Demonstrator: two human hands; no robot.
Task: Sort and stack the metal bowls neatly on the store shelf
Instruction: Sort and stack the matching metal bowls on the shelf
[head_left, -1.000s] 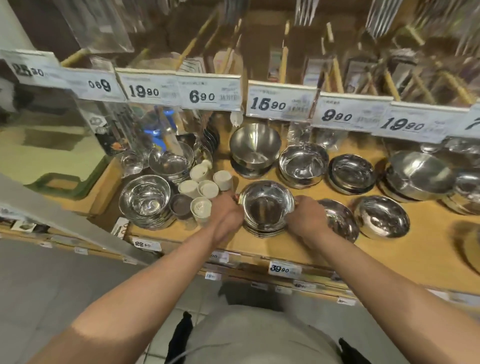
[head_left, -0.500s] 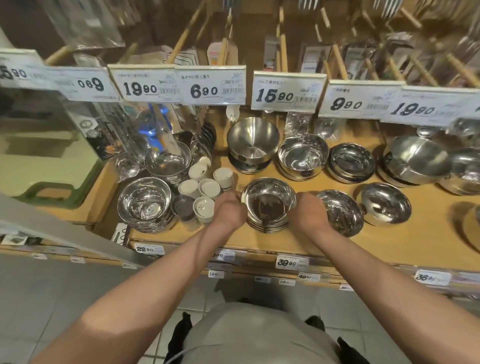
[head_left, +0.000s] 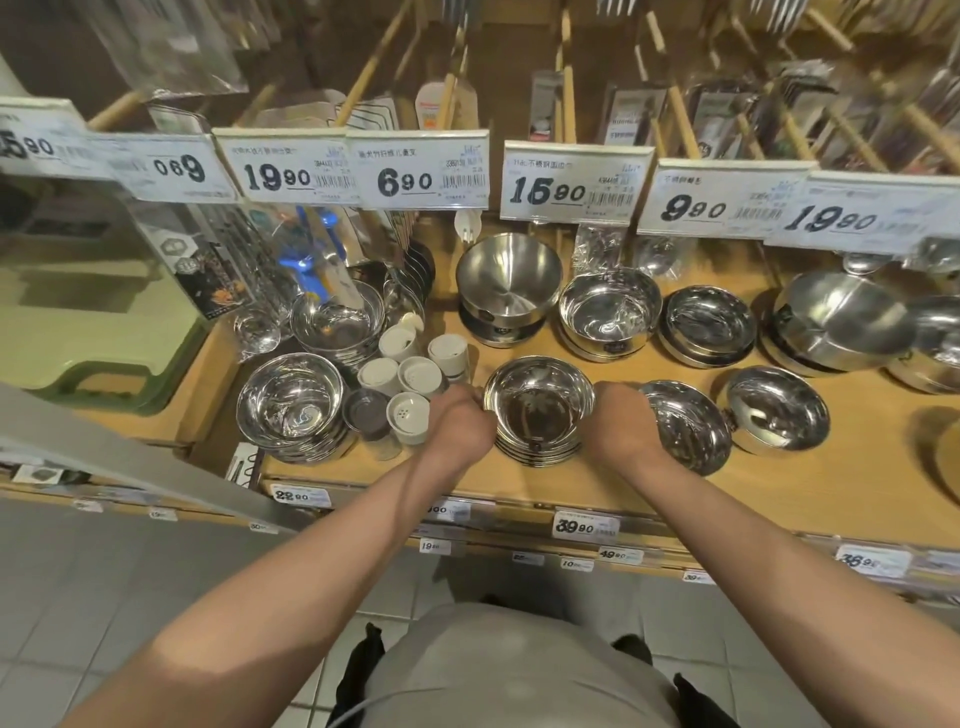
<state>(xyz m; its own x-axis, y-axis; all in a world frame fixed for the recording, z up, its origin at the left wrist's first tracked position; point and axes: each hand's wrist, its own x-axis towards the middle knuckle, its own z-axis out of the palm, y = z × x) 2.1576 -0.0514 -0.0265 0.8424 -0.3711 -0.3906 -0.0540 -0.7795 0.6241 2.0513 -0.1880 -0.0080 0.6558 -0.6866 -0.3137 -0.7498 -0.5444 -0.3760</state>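
- Shiny metal bowls sit in a stack (head_left: 537, 410) near the front of the wooden shelf (head_left: 831, 488), and a person holds it from both sides.
- Left hand (head_left: 457, 423) curls round the left rim, and right hand (head_left: 621, 423) curls round the right rim. Both look like fists pinching the top edge, though the fingertips are hidden.
- Slippery bowls could slide if the hands pull unevenly. Then the stack might lean and topple.
- White shakers (head_left: 410, 384) stand just beside the left hand. A small bump that way could knock them over.
- One tilted bowl (head_left: 685, 426) leans right next to the right hand. A nudge could make it roll or clatter into the round bowl (head_left: 776, 410) beside it.
- Front edge of the shelf is near the stack, so pulling it closer could tip it to the floor.
- Open room is best on the bare wood at the far right. Behind the stack there is only a thin gap before the back row of bowls (head_left: 608, 314).
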